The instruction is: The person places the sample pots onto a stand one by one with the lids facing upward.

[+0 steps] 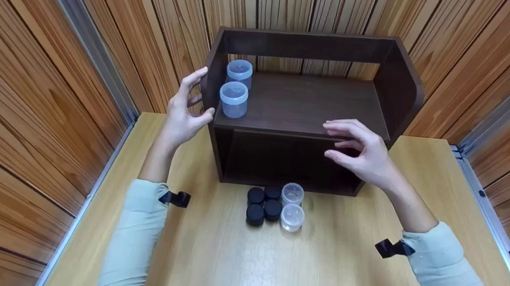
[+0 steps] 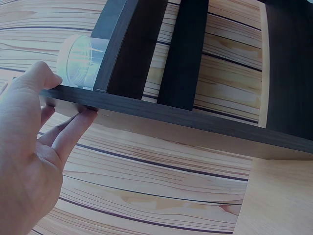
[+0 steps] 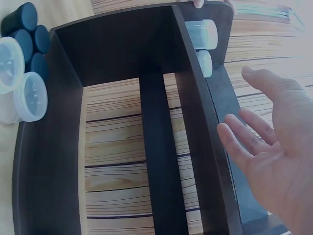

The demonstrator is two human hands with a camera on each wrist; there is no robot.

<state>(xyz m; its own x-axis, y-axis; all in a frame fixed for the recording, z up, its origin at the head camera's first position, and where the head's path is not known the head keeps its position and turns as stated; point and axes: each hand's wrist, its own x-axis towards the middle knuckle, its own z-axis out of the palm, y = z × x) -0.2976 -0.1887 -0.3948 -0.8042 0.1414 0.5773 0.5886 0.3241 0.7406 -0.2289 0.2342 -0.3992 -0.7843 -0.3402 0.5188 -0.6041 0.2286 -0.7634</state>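
Jars on shelf, right beside left hand.

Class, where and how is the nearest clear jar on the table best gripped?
Probably round the sides of the clear jar, under its wider top, the right hand coming from the right: it stands upright, black jars crowd its left, another jar stands behind, and its right is free.
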